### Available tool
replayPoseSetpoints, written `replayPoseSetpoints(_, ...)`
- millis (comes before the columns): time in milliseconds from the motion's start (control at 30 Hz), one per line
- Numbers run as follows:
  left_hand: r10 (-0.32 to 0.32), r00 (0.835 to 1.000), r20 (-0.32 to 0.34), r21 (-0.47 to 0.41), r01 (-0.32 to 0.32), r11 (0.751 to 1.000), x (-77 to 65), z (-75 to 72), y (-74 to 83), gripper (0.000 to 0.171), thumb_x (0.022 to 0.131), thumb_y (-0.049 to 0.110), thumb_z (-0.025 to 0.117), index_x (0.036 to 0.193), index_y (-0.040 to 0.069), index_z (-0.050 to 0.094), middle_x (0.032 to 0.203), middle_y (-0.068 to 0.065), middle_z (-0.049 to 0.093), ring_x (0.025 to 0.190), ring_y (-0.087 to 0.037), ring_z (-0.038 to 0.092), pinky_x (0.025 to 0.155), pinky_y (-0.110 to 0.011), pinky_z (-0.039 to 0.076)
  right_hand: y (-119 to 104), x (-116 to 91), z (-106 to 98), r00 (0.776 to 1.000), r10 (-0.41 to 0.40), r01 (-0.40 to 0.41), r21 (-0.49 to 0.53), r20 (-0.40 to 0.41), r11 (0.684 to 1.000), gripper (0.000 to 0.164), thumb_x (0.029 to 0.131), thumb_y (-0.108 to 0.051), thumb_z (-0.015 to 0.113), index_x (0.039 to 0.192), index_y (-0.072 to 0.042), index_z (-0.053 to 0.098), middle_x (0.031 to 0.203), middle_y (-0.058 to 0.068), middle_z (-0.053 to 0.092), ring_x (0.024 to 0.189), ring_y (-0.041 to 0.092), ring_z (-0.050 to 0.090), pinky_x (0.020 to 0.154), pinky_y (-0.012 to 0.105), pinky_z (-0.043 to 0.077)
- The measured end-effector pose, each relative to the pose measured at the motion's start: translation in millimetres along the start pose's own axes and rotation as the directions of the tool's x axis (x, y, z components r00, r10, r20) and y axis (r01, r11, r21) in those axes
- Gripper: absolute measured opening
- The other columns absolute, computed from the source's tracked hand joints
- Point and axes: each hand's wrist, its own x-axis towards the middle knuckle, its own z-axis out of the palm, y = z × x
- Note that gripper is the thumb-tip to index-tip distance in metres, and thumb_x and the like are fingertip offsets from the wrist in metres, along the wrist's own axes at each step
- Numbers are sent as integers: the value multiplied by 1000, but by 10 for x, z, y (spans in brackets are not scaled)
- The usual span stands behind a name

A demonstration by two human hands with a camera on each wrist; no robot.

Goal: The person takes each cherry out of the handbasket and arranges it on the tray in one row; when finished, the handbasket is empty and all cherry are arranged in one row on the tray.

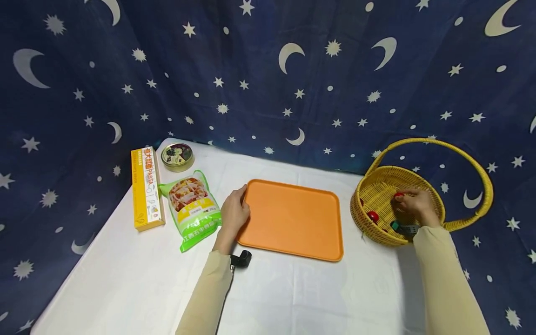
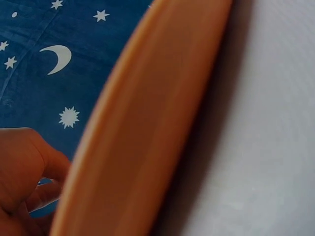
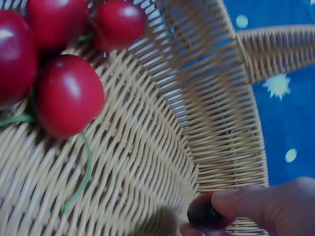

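My left hand (image 1: 234, 211) grips the left rim of a flat orange tray (image 1: 293, 221); in the left wrist view the tray's side wall (image 2: 142, 118) fills the middle, with fingers (image 2: 29, 167) at its edge. Inside a yellow wicker basket (image 1: 360, 221), my right hand (image 1: 416, 204) pinches a red cherry (image 1: 399, 195) between thumb and fingers. From the right wrist, that cherry (image 3: 203, 212) looks dark, held close by the basket's woven wall (image 3: 221, 123). Several other red cherries with green stems lie in the basket, one of them a round cherry (image 3: 70, 96).
Left of the tray lie a green food packet (image 1: 194, 209), a yellow-and-white pasta box (image 1: 146, 188) and a round tin (image 1: 177, 156). The basket's tall handle (image 1: 473, 165) arches out to the right. A dark blue curtain (image 1: 259, 125) with stars and moons hangs behind the white-covered table (image 1: 289, 298).
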Motion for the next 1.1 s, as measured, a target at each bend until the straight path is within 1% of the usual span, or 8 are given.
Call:
replayPoseSetpoints(133,7,1000,13,-5,-7,1000,33,-38,-23,55,77,-3,59,132,0,61,111,-22,67,101,-40,64,82,-50,51,-145,-67,49,999,-48,46,72,21,996,46,93,0,58,131,23,44,77,-15,60,63,2,61,60,22,55)
replayPoseSetpoints(300,4,998,56,-3,-3,1000,74,-91,-63,53,78,-3,59,132,0,61,115,-21,65,107,-39,62,88,-50,49,-407,-222,188,994,-108,100,171,35,980,42,94,2,58,131,18,46,83,-15,62,72,3,66,67,23,56)
replayPoseSetpoints(433,3,997,76,-11,-2,1000,83,-120,-88,52,78,-3,58,131,-1,62,116,-20,65,108,-38,62,88,-49,49,-660,-340,393,976,-217,211,302,-13,930,35,91,7,60,123,16,49,89,-9,64,75,3,68,67,22,56)
replayPoseSetpoints(500,2,997,82,-18,-1,1000,79,-136,-87,52,78,-4,58,130,-2,62,116,-21,65,109,-38,62,88,-49,49,-806,-390,527,966,-256,256,323,-41,911,35,90,6,63,122,15,50,92,-7,64,76,3,68,68,22,56)
replayPoseSetpoints(667,-8,995,96,-28,11,1000,79,-151,-68,51,78,-4,57,129,-2,63,117,-20,65,108,-37,62,89,-48,49,-1140,-430,955,953,-301,296,322,-37,899,41,88,0,68,124,14,53,100,5,67,75,4,69,70,25,57)
replayPoseSetpoints(833,-10,994,107,-24,12,1000,69,-119,-43,49,79,-3,58,127,-2,64,118,-19,64,108,-36,61,89,-47,49,-1261,-361,1511,943,-333,310,380,-5,872,37,85,3,70,118,14,59,104,21,66,71,7,69,68,28,58)
replayPoseSetpoints(1000,-10,992,126,-13,12,1000,30,-75,-11,46,79,-2,59,125,-2,66,118,-20,63,109,-37,61,91,-47,48,-1268,-324,2114,953,-294,230,453,75,861,34,82,6,71,114,11,61,99,20,68,73,20,71,65,33,58)
replayPoseSetpoints(1100,4,993,121,-6,-4,1000,21,-56,-2,44,79,-1,59,122,-2,67,117,-20,63,107,-38,62,90,-48,49,-1316,-309,2397,949,-282,188,463,142,866,33,82,7,71,114,9,62,102,22,67,80,28,70,67,37,59)
